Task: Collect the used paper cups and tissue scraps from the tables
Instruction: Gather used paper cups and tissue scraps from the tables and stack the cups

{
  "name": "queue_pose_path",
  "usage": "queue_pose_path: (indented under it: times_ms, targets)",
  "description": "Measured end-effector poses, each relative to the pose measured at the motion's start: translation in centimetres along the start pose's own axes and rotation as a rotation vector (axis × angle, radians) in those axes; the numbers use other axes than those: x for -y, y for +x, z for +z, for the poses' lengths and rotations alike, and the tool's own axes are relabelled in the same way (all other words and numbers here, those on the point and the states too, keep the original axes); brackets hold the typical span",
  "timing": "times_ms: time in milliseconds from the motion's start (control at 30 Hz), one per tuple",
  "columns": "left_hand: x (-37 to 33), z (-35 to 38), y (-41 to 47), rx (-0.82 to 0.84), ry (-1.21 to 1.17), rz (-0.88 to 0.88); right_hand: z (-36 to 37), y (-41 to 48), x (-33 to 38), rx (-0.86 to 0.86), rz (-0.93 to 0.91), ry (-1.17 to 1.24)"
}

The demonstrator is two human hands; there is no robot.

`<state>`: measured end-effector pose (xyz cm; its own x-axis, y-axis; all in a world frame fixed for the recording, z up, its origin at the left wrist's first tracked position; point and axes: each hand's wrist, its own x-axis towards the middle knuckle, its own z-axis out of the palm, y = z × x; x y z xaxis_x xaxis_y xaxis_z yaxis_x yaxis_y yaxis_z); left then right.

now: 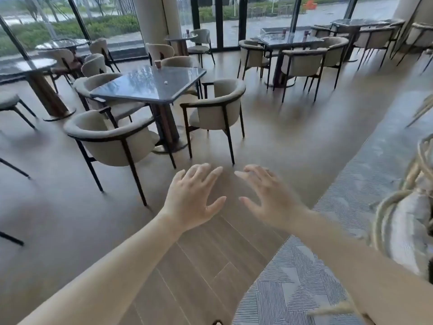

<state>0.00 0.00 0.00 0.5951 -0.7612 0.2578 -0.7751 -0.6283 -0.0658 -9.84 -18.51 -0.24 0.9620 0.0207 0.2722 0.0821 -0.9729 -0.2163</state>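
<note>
A reddish paper cup (158, 64) stands upright on the table (140, 86), white tissue scrap (166, 83) nearby.

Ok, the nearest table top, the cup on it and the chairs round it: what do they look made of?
Table top: dark polished stone or glass by the look; it shows sharp, mirror-like reflections. Cup: probably paper, matte reddish-brown, too small to be sure. Chairs: beige fabric upholstery, soft matte look, on thin dark legs, metal or wood, unclear.

Beyond our left hand (193, 200): blue-grey square tabletop (150, 84), beige padded armchair (218, 113). Right of the hand we see grey zigzag-striped carpet (293, 289).
</note>
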Motion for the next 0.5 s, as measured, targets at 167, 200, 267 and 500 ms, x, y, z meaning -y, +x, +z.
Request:
queue_pose_path:
  times_ms: [167, 200, 267, 500]
  targets:
    - [2.7, 3.9, 3.0, 0.058, -0.051, -0.031, 2.8, 3.4, -2.1, 0.040, 0.103, 0.030]
    - [3.1, 4.5, 3.7, 0.065, -0.058, -0.022, 3.3, 4.2, -2.6, 0.045, 0.117, 0.032]
    - [4.4, 5.5, 5.2, 0.073, -0.065, -0.024, 4.0, 5.5, -3.5, 0.049, 0.146, 0.039]
    - [5.2, 9.0, 12.2, 0.109, -0.123, 0.010, 5.7, 9.3, -8.4, 0.043, 0.231, 0.084]
